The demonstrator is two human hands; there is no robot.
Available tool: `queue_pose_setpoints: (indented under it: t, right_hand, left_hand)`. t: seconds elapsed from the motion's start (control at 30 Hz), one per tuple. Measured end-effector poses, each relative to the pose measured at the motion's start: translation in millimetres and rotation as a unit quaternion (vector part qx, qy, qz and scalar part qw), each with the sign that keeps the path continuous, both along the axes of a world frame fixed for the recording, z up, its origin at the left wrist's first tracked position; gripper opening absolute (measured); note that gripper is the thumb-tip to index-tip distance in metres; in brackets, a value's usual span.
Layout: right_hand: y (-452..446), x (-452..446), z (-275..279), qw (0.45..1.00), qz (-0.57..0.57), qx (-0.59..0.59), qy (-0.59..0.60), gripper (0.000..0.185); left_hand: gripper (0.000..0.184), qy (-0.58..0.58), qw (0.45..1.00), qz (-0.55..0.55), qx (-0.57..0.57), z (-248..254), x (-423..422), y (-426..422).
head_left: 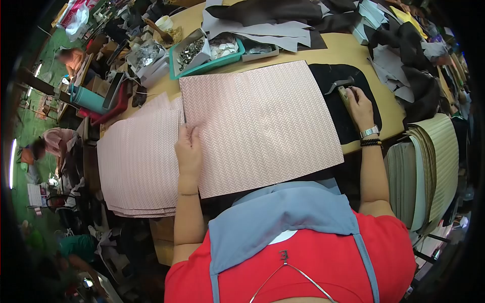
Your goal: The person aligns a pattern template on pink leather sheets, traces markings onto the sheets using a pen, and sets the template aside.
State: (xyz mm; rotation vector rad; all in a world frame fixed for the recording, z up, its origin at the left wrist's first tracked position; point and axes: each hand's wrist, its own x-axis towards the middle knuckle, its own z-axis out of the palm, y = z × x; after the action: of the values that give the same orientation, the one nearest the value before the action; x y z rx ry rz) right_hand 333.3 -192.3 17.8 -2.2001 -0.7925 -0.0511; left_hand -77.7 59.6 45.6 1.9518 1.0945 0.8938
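Observation:
A large pale pink sheet [262,131] with a woven herringbone pattern lies across the table in front of me, tilted slightly. My left hand [189,146] is closed on its left edge, thumb on top. My right hand [359,107] is wrapped round the handle of a hammer [343,83] with a curved metal head, beyond the sheet's right edge. Under the hammer lies a black mat [334,118], partly covered by the sheet. Beside my left hand is a stack of similar pink sheets [136,161].
A teal tray [212,63] with boxes of small metal parts stands at the back. Dark and grey scraps [262,33] lie along the far side. Folded sheets [437,156] hang at the right. Several people work at the left, one in a pink shirt [58,137].

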Motion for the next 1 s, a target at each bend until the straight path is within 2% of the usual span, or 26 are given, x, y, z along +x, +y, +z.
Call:
queue_pose_setpoints:
  t: [0.03,0.1,0.13,0.17,0.2,0.23,0.27,0.33,0.37,0.43,0.5,0.53,0.57,0.63,0.67,0.7,0.77,0.8,0.83,0.87,0.9,0.97,1.0]
  right_hand:
    - [1.7,-2.4,0.7,1.000,-0.004,-0.025,-0.012,0.044]
    - [1.6,-10.2,3.9,0.996,-0.019,-0.079,-0.035,0.045]
    - [0.8,-8.7,1.3,0.996,-0.025,-0.076,-0.041,0.044]
    - [-1.3,-5.4,-2.4,0.996,-0.022,-0.071,-0.044,0.043]
    - [-2.4,-2.1,-6.6,0.997,-0.018,-0.065,-0.047,0.042]
    - [-2.8,-0.7,-9.7,0.997,-0.013,-0.058,-0.048,0.042]
    - [-1.8,-2.5,-7.9,0.998,-0.016,-0.050,-0.040,0.041]
    - [-1.0,-5.4,-3.4,0.997,-0.021,-0.058,-0.040,0.041]
    - [0.1,-6.8,-2.1,0.997,-0.022,-0.062,-0.040,0.041]
    - [0.2,-5.5,-4.3,0.997,-0.024,-0.062,-0.049,0.041]
    - [0.3,-5.1,-6.2,0.996,-0.023,-0.058,-0.061,0.041]
    - [1.5,-9.7,0.1,0.995,-0.032,-0.077,-0.053,0.039]
    - [0.9,-9.6,-2.6,0.997,-0.026,-0.053,-0.051,0.038]
    - [-0.5,-5.2,-7.8,0.999,-0.016,-0.003,-0.052,0.037]
    - [-0.1,-8.1,-1.7,0.999,-0.025,-0.012,-0.035,0.034]
    - [0.1,-8.6,-1.4,0.999,-0.013,0.027,-0.035,0.034]
    - [5.3,-4.9,-8.3,0.994,0.020,0.101,-0.039,0.033]
    - [13.6,-4.7,-12.2,0.988,0.054,0.147,-0.020,0.033]
    - [27.3,-9.0,-13.2,0.963,0.103,0.231,0.091,0.031]
    - [37.6,-23.1,2.7,0.917,0.130,0.263,0.269,0.031]
    - [47.5,-42.3,22.7,0.839,0.152,0.285,0.438,0.032]
    - [76.6,-82.3,46.6,0.732,0.153,0.266,0.608,0.037]
    - [86.7,-93.7,48.4,0.718,0.178,0.225,0.634,0.038]
  left_hand:
    - [0.019,-0.014,0.999,-0.002,0.033,2.4,-0.4,3.6]
    - [0.020,-0.041,0.999,0.020,0.026,26.4,-15.3,7.9]
    - [0.024,-0.036,0.996,0.081,0.019,25.7,-38.2,23.8]
    - [0.032,-0.075,0.996,0.046,0.017,42.8,-61.8,39.1]
    - [0.031,-0.021,0.993,0.116,0.008,66.2,-85.0,53.2]
    - [0.028,-0.061,0.991,0.113,0.026,76.8,-121.0,77.6]
    - [0.028,-0.043,0.998,0.046,0.007,91.1,-173.7,108.7]
    - [0.030,-0.005,0.990,0.123,-0.062,133.4,-212.4,112.2]
    - [0.033,0.107,0.984,0.141,-0.008,130.4,-259.7,144.3]
    - [0.037,0.285,0.947,0.145,0.003,136.4,-297.5,169.1]
    - [0.037,0.468,0.861,0.181,0.084,107.3,-333.5,203.1]
    - [0.037,0.515,0.813,0.240,0.130,80.4,-351.1,217.2]
    - [0.042,0.482,0.822,0.294,0.070,79.9,-328.2,199.7]
    - [0.046,0.493,0.776,0.372,0.127,73.1,-264.5,171.4]
    - [0.047,0.477,0.797,0.348,0.132,71.2,-231.1,162.1]
    - [0.047,0.459,0.817,0.323,0.134,68.4,-204.8,159.4]
    - [0.049,0.310,0.898,0.145,0.275,21.9,-180.2,176.8]
    - [0.048,0.236,0.944,0.105,0.204,23.3,-142.3,156.3]
    - [0.047,0.158,0.977,0.063,0.132,24.8,-95.2,125.9]
    - [0.044,0.155,0.975,0.017,0.159,18.2,-65.0,112.5]
    - [0.040,0.153,0.970,-0.028,0.187,13.4,-40.0,102.8]
    - [0.035,0.121,0.973,-0.086,0.178,10.6,-1.3,89.3]
    - [0.035,0.103,0.974,-0.090,0.180,4.3,7.4,91.6]
